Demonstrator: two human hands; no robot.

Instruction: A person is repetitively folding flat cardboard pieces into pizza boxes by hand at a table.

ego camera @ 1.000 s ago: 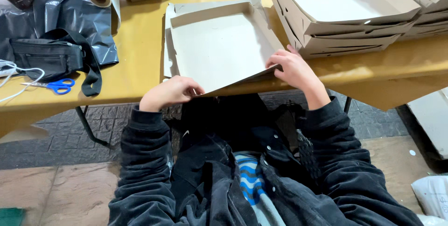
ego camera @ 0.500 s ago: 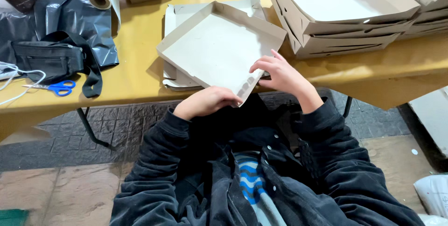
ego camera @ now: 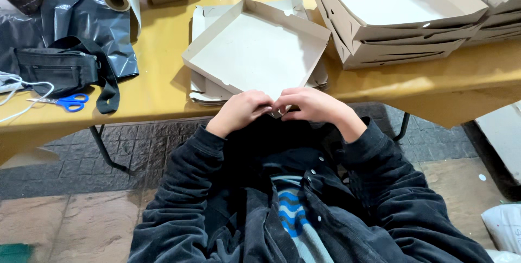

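Gripping the cardboard box at its near corner, both hands; corner itself hidden under fingers

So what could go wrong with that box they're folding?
The shallow grey cardboard box juts past the edge of the yellow table, pinched at one corner by the left hand and right hand; it could tip off. It might also shove the flat cardboard sheets underneath off.

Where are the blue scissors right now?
In the head view, the scissors lie at the table's left edge, just below the black pouch and beside a white cord.
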